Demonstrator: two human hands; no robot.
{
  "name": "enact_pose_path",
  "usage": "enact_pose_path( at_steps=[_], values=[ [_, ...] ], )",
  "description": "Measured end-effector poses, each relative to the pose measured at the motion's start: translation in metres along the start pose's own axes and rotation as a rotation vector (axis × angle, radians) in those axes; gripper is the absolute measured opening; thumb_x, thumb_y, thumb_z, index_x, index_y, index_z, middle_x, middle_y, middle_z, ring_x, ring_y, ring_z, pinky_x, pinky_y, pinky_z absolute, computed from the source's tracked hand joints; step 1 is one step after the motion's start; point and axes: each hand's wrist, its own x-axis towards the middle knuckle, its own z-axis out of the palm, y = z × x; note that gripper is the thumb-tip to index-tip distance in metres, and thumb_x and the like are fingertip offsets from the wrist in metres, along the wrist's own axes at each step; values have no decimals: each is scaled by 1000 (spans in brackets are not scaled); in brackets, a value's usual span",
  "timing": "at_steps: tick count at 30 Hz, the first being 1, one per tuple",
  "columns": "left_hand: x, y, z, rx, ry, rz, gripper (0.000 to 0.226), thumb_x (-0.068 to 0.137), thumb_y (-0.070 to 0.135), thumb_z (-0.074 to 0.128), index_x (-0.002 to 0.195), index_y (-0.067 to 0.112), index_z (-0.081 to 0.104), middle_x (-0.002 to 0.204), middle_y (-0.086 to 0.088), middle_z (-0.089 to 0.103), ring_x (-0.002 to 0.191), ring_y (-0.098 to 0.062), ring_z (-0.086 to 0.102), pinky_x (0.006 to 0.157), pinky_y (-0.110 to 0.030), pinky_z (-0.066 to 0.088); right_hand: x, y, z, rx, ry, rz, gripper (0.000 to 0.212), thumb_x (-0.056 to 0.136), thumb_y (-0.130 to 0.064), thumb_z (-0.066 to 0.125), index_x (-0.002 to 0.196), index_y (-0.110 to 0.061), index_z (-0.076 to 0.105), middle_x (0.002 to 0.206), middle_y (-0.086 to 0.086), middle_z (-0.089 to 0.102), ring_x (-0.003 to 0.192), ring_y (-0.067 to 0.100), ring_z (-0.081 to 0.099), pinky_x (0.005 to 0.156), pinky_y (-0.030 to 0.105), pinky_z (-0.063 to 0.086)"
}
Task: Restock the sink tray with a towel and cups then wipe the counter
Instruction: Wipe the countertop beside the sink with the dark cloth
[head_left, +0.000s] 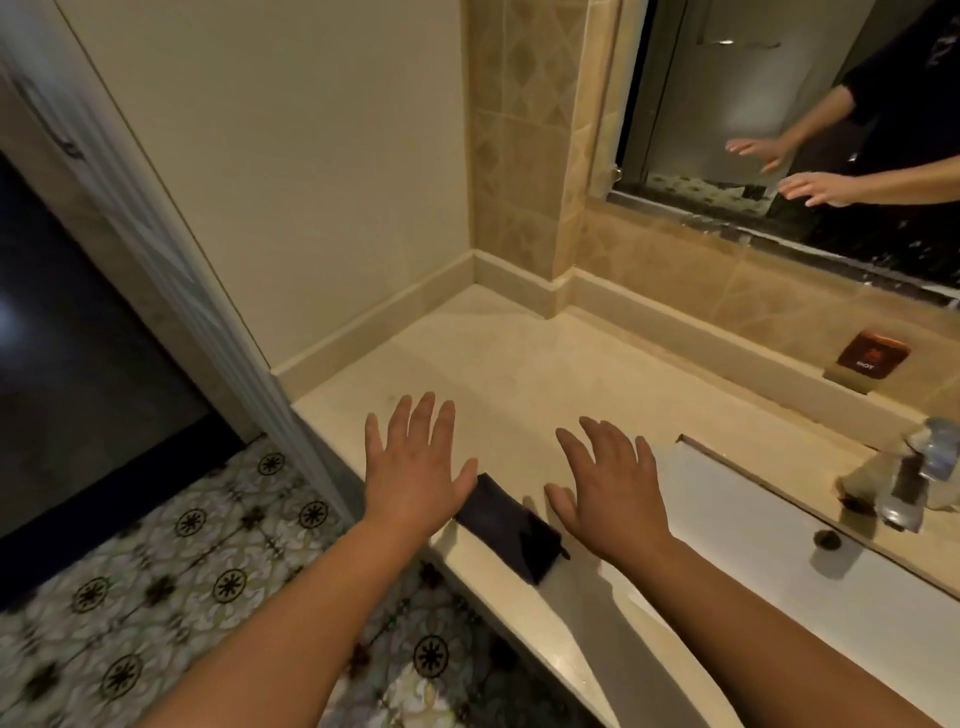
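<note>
Partly left hand (415, 467) covers dark cloth (511, 530).

A: Where's the cloth?
B: Cloth (511, 530) on the table (498, 364) at its front edge, between left hand (415, 470) and right hand (613, 493). Both hands spread flat above the table.
A: Sink?
B: Sink (737, 525) set in the table, right of the right hand. Faucet (906, 480) behind it.
A: Rest?
B: Small sign (868, 359) at the back wall, far right. Mirror (769, 104) above it. Floor (208, 571) left of the table.
</note>
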Motion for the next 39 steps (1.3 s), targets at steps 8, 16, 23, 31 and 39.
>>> enact_pose_path(
  at_steps=[8, 16, 23, 31, 39],
  values=[
    [69, -64, 32, -25, -27, 37, 76, 88, 63, 21, 151, 20, 17, 158, -6, 21, 144, -27, 13, 113, -56, 5, 75, -50, 18, 20, 42, 29, 62, 83, -42, 64, 137, -15, 50, 144, 17, 46, 132, 38, 40, 106, 60, 26],
    [138, -124, 99, -113, -112, 77, 71, 91, 58, 30, 149, 18, 22, 158, -7, 23, 143, -27, 15, 112, -56, 9, 82, -91, 58, -1, 7, 213, 60, 86, -44, 60, 138, -15, 50, 145, 18, 45, 132, 38, 40, 107, 60, 27],
    [174, -128, 170, -217, -311, -218, 72, 94, 56, 22, 152, 13, 11, 161, -11, 5, 145, -32, 2, 113, -60, 2, 45, -89, 100, 45, -121, 140, 60, 85, -51, 61, 134, -17, 53, 141, 17, 49, 128, 40, 45, 103, 56, 36],
    [173, -118, 215, -223, -406, -302, 79, 90, 64, 1, 152, 15, -5, 160, -9, -12, 145, -30, -15, 110, -60, -12, 9, -57, 141, 56, -241, -179, 58, 95, -60, 39, 143, -28, 42, 156, 6, 29, 138, 33, 34, 107, 50, 32],
    [171, -116, 211, -200, -384, -319, 75, 91, 60, 2, 152, 17, -4, 160, -5, -12, 146, -27, -14, 113, -58, -9, 12, -60, 125, 600, -90, 42, 36, 94, -17, 58, 129, -23, 60, 138, -5, 56, 117, 11, 57, 96, 27, 46]
  ],
)
